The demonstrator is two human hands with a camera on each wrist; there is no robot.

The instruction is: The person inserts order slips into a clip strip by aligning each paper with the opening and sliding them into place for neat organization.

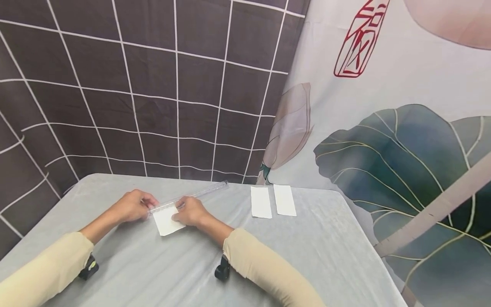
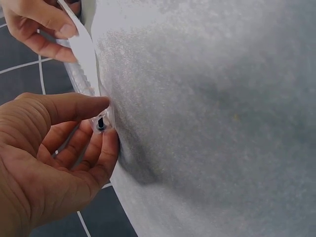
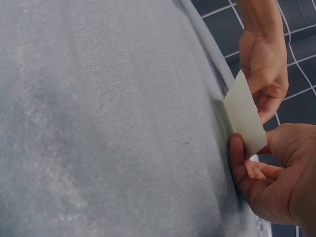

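Observation:
My left hand pinches the near-left end of a long clear plastic strip. In the left wrist view, the thumb and fingers close round that end, where a small black piece shows inside the plastic. My right hand grips a white paper piece between thumb and fingers. The paper's upper edge lies along the strip, close over the table. Seen from the right wrist, the paper is tilted up, with a slightly jagged edge facing the left hand. Part of the strip is hidden behind the right hand.
Two white paper rectangles lie side by side toward the back right of the grey cloth-covered table. A dark gridded curtain hangs behind the table, and a leaf-printed curtain hangs at the right.

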